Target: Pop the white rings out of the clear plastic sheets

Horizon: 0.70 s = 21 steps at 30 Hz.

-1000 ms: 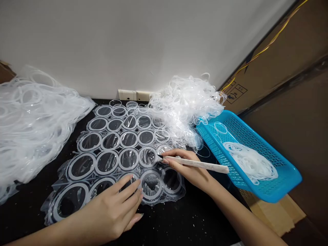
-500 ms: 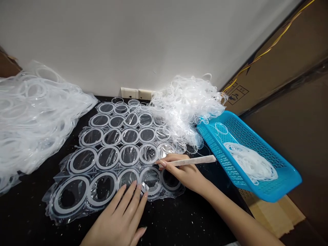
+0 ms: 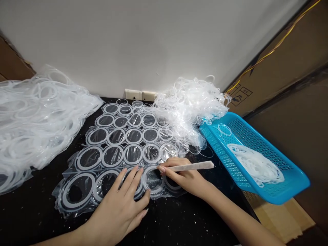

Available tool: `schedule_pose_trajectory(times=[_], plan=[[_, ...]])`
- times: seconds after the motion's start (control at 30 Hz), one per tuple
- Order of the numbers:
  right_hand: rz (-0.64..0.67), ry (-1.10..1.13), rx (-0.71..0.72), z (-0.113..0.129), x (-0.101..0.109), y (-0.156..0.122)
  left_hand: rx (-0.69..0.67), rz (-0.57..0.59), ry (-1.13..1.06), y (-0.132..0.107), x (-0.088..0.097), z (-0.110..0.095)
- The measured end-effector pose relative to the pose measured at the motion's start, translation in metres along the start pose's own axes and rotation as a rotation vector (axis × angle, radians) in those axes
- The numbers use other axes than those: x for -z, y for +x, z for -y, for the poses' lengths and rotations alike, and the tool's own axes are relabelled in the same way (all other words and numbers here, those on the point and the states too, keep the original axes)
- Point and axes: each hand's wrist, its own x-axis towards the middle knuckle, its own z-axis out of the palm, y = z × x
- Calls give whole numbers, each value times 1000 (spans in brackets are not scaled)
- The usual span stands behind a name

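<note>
1. Closest to us, a pale slender stick (image 3: 191, 166) sits in the right hand (image 3: 184, 178). Its long axis runs almost level, with the tip pointing left over a ring and the free end pointing right.
2. That hand grasps the stick like a pen, between thumb and fingers. The wrist is low, and the forearm comes in from the lower right.
3. The left hand (image 3: 118, 212) is open, fingers spread and resting on the clear plastic sheet (image 3: 112, 155). Its forearm comes in from the lower left.
4. The sheet, printed with rows of rings, lies flat on a black table (image 3: 179, 218), between both hands and the far edge.
5. Beyond it, we find a tangled heap of clear rings (image 3: 189, 109), with a larger heap of clear plastic (image 3: 38, 119) to the left.
6. To the right, a blue basket (image 3: 246, 124) holds a coil of white rings (image 3: 256, 164).
7. Farthest away stand a white wall (image 3: 153, 44) with wall sockets (image 3: 137, 95), and a cardboard box (image 3: 279, 65).
</note>
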Motion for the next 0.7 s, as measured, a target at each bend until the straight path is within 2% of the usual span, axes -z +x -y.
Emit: schedule_pose_trajectory(times=[0.27, 0.43, 0.7], plan=[[27, -102, 42, -1, -1, -1, -7, -5, 46, -2, 2, -1], [47, -175, 71, 1, 0, -1, 37, 11, 11, -2, 1, 1], [-86, -210, 202, 2, 10, -2, -9, -87, 53, 10, -3, 17]])
